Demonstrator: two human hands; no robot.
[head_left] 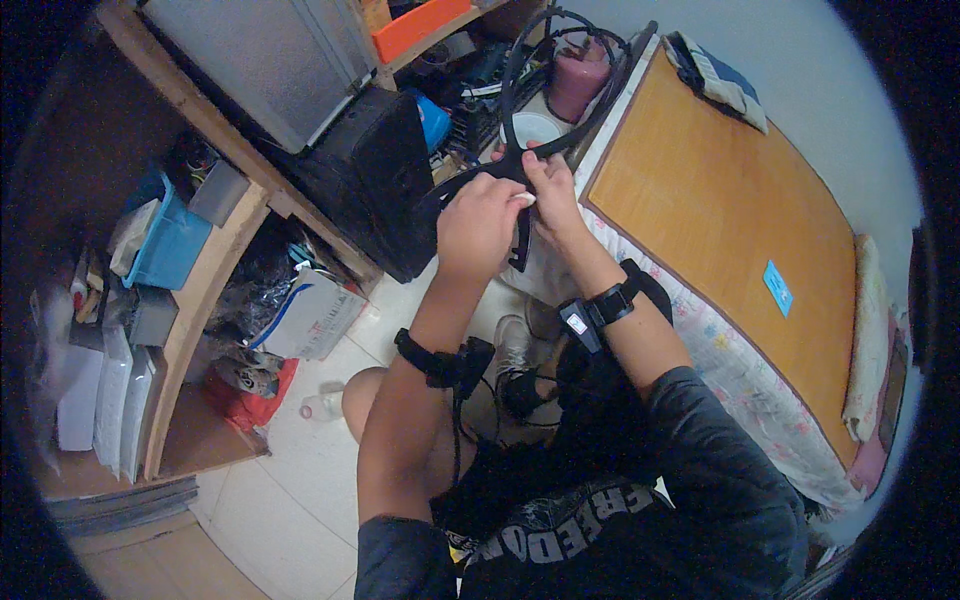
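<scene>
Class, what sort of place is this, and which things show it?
Probably a cluttered room in a home: crowded wooden shelves, a blue basket and a flowered cloth suggest it.

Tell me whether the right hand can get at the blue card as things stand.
Probably yes, if it lets go: the right hand is gripping the black frame, but the blue card lies uncovered on the wood-coloured board to the right, with nothing visible in the way.
</scene>
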